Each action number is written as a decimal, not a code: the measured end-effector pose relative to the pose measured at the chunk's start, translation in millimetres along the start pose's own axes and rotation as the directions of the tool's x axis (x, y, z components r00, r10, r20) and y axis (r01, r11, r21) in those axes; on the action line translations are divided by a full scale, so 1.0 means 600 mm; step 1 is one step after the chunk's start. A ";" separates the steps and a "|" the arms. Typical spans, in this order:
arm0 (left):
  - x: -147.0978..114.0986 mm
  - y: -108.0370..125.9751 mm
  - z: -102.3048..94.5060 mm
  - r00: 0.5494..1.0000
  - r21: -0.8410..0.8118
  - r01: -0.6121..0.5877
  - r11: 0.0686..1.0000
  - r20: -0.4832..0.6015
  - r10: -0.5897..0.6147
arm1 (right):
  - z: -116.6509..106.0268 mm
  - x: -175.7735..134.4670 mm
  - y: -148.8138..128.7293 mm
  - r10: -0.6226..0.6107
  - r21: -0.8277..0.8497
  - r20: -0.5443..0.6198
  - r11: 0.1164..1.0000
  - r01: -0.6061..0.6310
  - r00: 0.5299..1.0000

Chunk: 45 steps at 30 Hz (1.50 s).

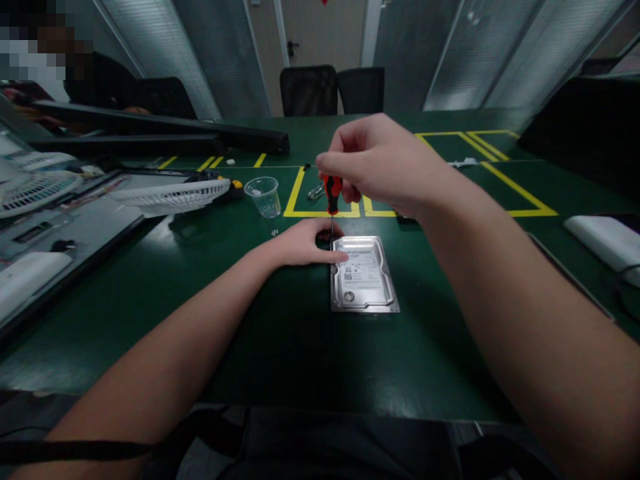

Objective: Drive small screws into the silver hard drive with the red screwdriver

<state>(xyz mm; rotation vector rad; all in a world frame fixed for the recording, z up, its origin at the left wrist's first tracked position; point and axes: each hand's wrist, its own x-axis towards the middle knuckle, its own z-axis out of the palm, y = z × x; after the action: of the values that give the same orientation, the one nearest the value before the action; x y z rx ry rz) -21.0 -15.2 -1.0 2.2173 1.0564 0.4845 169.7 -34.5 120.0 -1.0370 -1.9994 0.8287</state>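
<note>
A silver hard drive [367, 277] with a white label lies flat on the green table in front of me. My left hand [307, 243] steadies it at its far left corner, the thumb resting on the label and the other fingers around the edge, partly hidden. In my right hand [365, 157] is a red and black screwdriver [333, 193], gripped by the top of its handle. It stands upright, its shaft pointing down at the drive's far left corner. Where the tip meets the drive is too small to make out.
A clear plastic cup [264, 197] stands left of the drive, with small bits [275, 233] on the table nearby. White fan grilles [175, 195] and a large flat panel [65, 220] fill the left side. Yellow tape [525, 193] marks the table. A white object [603, 240] lies right.
</note>
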 end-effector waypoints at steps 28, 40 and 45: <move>-0.002 0.000 0.000 1.000 0.005 0.007 1.000 -0.005 -0.007 | -0.002 0.000 0.003 -0.020 0.029 0.018 0.999 0.019 1.000; -0.002 0.001 -0.002 1.000 -0.005 0.006 1.000 0.004 -0.006 | -0.006 0.000 0.006 -0.033 0.089 0.058 0.996 0.027 0.998; -0.003 0.001 -0.002 1.000 -0.006 0.004 1.000 0.000 -0.004 | -0.007 -0.002 0.006 -0.071 0.098 0.088 0.993 0.062 0.994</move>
<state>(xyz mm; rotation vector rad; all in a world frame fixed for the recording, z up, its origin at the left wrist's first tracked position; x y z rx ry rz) -22.2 -16.6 0.1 2.2094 1.0585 0.4853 175.0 -32.9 119.0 -0.8880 -2.0375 0.9410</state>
